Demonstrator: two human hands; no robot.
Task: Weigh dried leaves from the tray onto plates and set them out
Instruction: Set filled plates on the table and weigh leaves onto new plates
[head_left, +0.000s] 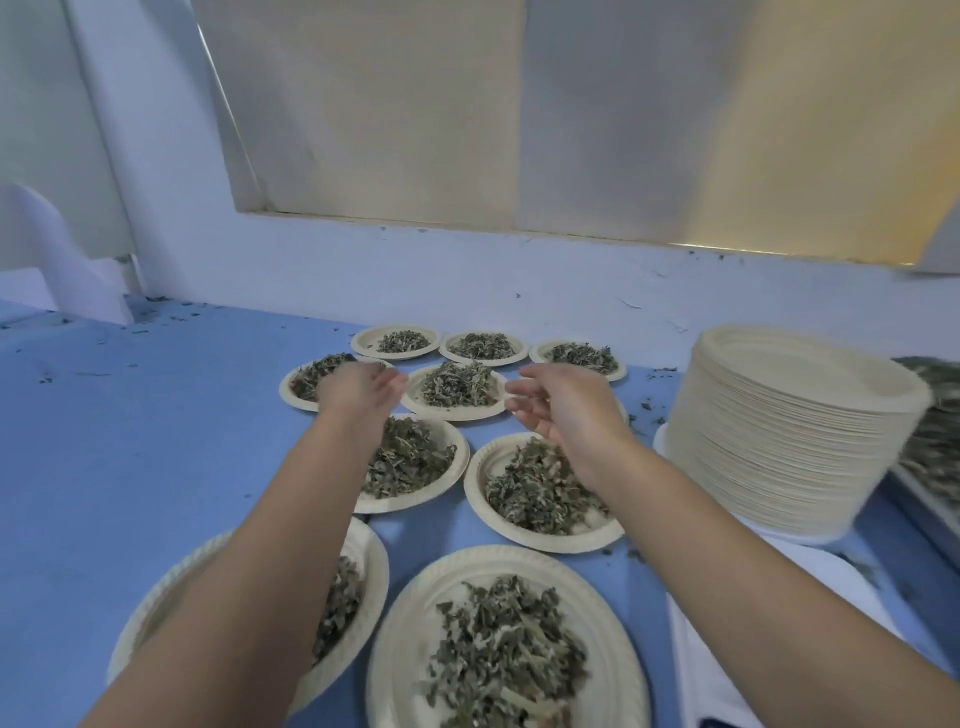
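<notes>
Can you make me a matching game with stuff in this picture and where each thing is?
Things:
1. stack of empty plates
2. nearest plate of leaves
3. left hand
4. table

Places or colours:
A. bottom middle
B. blue
C. on the right
D. over a far plate on the left

Pairs: 1-C, 2-A, 3-D, 4-B

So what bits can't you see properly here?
Head view:
- Plate under the left forearm: most of its leaves hidden by the arm.
- Tray of leaves: cut off by the right edge, partly behind the plate stack.
- Nearest plate: cut off by the bottom edge.
- Right hand: fingertips blurred.
</notes>
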